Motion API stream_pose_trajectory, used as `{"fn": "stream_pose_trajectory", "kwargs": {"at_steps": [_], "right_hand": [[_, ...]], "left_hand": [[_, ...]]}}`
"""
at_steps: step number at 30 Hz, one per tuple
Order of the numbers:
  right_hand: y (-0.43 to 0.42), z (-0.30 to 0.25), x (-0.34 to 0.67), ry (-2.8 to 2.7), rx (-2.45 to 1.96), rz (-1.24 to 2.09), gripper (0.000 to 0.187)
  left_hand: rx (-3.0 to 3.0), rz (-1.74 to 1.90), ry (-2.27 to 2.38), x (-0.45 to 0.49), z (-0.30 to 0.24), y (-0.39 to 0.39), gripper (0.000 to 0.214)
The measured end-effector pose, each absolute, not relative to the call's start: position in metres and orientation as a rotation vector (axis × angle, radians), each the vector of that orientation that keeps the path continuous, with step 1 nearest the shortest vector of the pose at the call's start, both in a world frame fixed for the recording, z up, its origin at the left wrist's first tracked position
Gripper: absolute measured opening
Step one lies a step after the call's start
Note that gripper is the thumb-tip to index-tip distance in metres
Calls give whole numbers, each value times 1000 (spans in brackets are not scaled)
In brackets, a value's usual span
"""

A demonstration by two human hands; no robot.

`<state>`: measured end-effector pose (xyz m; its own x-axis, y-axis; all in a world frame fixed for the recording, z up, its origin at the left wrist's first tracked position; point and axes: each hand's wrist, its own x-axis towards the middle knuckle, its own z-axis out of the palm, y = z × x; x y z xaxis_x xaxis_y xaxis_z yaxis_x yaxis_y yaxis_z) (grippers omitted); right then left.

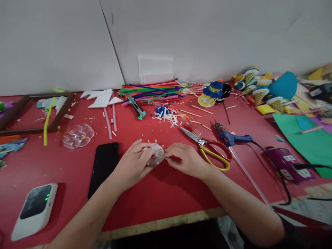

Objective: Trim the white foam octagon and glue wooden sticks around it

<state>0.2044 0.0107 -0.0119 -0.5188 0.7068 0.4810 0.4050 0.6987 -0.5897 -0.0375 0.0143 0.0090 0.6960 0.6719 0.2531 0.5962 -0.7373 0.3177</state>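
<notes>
My left hand (136,159) grips a small white many-sided foam piece (157,155) from its left side, thumb on top. Several short wooden pegs stick up around the edge of this piece. At its right edge my right hand (184,159) has thumb and fingertips pinched together; whatever lies between them is too small to make out. Just right of that hand lie scissors (215,155) with red and yellow handles. A black phone (104,166) rests beside my left wrist.
A blue glue gun (233,136) with a cord lies at right near a purple power strip (287,164). Behind my hands are a utility knife (136,107), foam scraps (166,114) and coloured pipe cleaners (153,91). A white device (36,211) sits front left.
</notes>
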Motion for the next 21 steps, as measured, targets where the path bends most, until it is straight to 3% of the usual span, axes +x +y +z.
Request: {"fn": "stream_pose_trajectory", "kwargs": {"at_steps": [5,11,15,18,21], "right_hand": [[10,-11,203,-2190,-845,532,13],[3,14,216,-2068,-891,506,32],[1,37,246,-1987,-1162,339,17],[3,37,286,-2125,-1392,230,18],[3,20,332,-2193,-1628,80,22]], "left_hand": [[2702,525,1022,-39,7,14,31],[2711,666,970,-44,11,8,57],[2696,771,1089,-48,8,6,79],[2594,761,1258,-49,2,6,96],[2476,683,1348,-47,-4,5,98]]}}
